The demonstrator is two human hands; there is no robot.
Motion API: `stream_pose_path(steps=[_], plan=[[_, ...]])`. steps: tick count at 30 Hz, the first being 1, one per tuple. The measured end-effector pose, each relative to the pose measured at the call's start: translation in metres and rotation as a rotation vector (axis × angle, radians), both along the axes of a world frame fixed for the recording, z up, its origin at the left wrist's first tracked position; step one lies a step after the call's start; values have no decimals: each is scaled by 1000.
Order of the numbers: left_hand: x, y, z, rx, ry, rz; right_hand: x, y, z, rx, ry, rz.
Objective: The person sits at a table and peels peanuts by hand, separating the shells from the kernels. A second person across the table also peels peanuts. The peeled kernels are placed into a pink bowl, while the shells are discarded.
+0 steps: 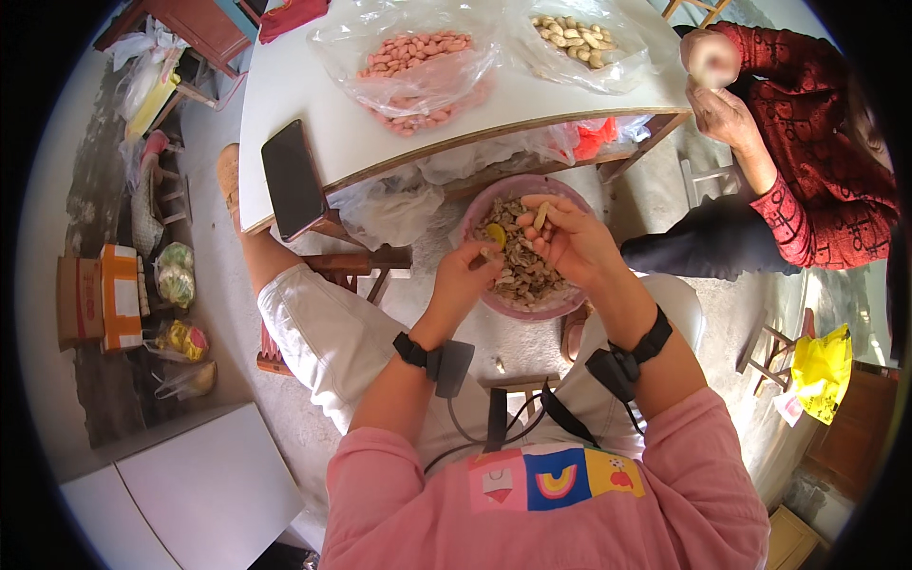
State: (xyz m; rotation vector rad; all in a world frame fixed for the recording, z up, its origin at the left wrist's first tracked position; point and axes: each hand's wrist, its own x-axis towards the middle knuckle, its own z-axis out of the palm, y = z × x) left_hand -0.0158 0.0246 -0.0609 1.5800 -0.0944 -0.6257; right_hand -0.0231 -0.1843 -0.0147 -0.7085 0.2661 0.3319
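Both my hands are above a pink plastic basin [536, 313] filled with broken peanut shells [527, 274]. In the fingers of my right hand [573, 239] is an unshelled peanut [541, 215]. My left hand [463, 278] is at the basin's left side, thumb and fingertips pinched around a small piece that looks like peanut shell. A yellow round thing [496, 235] lies among the shells between my hands. On the white table beyond, one clear plastic bag holds shelled pink peanuts [417, 53], and another holds unshelled peanuts [573, 39].
A smartphone [292, 182] lies at the left corner of the white table [285, 92]. Plastic bags [395, 206] fill the shelf beneath. At the right sits another person in a red patterned top [805, 142], hands near the table's corner. A wooden stool [335, 267] stands left of the basin.
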Motion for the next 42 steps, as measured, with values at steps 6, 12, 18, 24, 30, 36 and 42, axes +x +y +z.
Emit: stream_pose_path(steps=[6,12,18,24,30,36,42], plan=[[-6,-2,10,34,-178,58,2,5,-5,-160,57,38],[1,8,3,67,-171,72,1,13,8,-898,-78,57],[1,11,-9,332,-379,-15,5,3,7,-364,2,-61],[-7,-4,0,491,-471,-151,7,4,7,-294,-21,-103],[-10,-28,61,522,-756,-62,8,-3,10,-211,-47,-143],[51,-68,157,429,-1214,104,9,-7,12,-187,-45,-149],[86,-116,223,345,-1311,89,1,-1,12,-186,-74,-91]])
